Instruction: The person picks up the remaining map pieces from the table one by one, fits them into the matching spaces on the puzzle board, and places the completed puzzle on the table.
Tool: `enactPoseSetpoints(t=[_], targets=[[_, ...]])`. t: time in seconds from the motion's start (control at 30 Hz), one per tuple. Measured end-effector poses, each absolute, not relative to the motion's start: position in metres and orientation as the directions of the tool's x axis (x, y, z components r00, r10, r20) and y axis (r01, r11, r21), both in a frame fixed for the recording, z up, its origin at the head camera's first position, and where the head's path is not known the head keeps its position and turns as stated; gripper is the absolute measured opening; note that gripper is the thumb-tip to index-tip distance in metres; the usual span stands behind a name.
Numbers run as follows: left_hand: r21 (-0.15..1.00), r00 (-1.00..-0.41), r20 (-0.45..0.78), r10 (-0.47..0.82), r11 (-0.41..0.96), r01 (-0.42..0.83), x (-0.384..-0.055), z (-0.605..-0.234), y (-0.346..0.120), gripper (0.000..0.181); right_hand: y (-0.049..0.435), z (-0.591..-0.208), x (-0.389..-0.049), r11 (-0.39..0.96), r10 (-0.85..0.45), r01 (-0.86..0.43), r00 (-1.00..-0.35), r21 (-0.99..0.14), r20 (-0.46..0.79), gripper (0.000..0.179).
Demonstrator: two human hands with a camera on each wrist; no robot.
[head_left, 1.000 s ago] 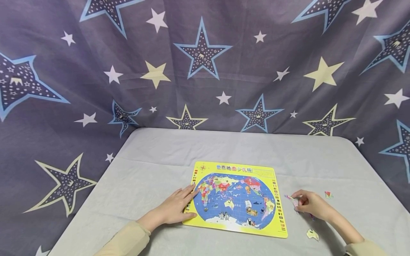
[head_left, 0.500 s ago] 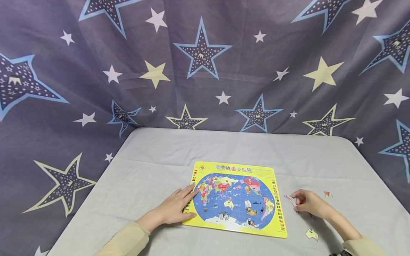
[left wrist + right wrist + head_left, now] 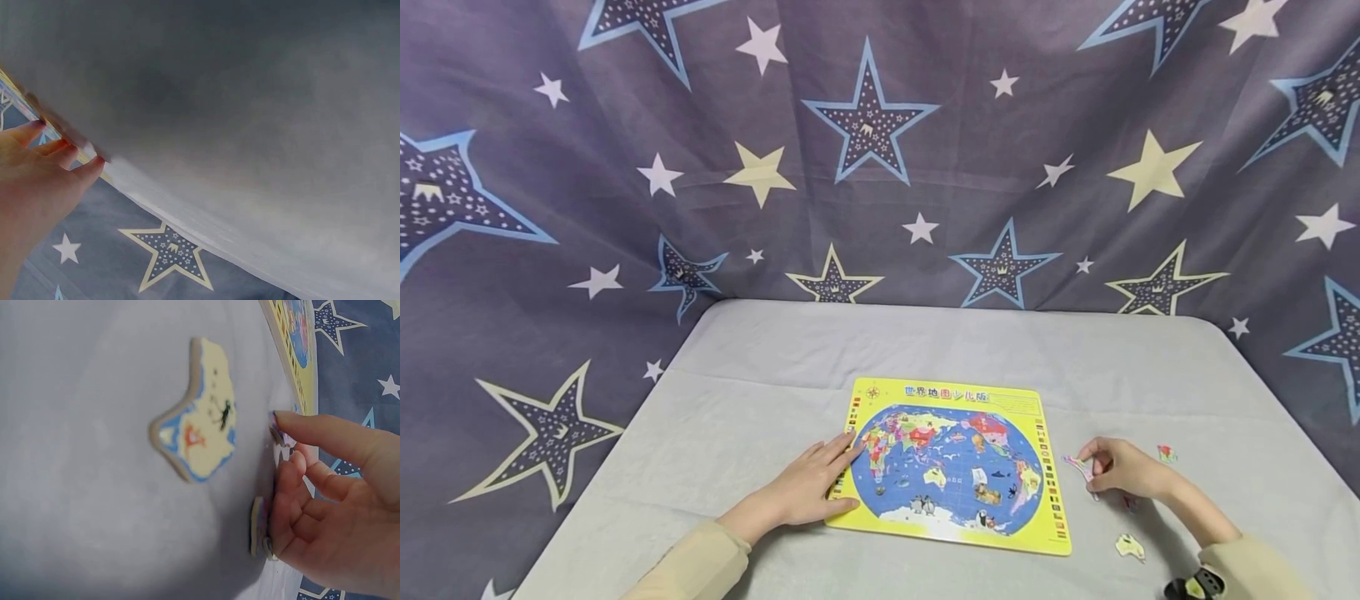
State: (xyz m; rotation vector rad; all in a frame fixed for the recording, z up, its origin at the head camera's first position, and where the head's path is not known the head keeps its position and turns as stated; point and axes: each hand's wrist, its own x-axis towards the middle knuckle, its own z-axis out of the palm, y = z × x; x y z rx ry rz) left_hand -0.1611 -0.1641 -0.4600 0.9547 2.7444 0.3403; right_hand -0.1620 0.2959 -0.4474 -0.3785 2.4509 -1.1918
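A yellow-bordered world map puzzle board (image 3: 970, 543) lies on the table. My left hand (image 3: 811, 483) rests on its left edge, fingers spread and fairly straight. Just off the board's right side, my right hand (image 3: 1126, 468) pinches a thin pink-and-purple puzzle piece (image 3: 1079, 465) between thumb and fingers. The right wrist view shows the thumb on that puzzle piece (image 3: 280, 430) close over the table. Below the right hand's curled fingers are more pieces, one standing out as a light-edged puzzle piece (image 3: 256, 525), partly hidden by the hand.
A cream Australia-shaped puzzle piece (image 3: 1129, 547) lies nearer the front, and a small red-and-green puzzle piece (image 3: 1167, 452) lies beyond the right hand. A star-patterned curtain (image 3: 880, 208) hangs behind the grey-covered table (image 3: 775, 358). A black device (image 3: 1195, 585) sits by the right wrist.
The right hand has risen very slightly with the pinched puzzle piece, which has turned a little. The black device by the right wrist has come into view. The left hand stays on the board.
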Motion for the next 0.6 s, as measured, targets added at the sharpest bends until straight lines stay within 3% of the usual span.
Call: enactPoseSetpoints(t=[0.6], targets=[[0.288,-0.768,-0.123,0.628,0.763,0.578,-0.1605,-0.4627,-0.1659,0.075,0.3004,-0.4527,-0.1620,0.547,-0.410,-0.076,-0.893,-0.834,-0.187,0.034]])
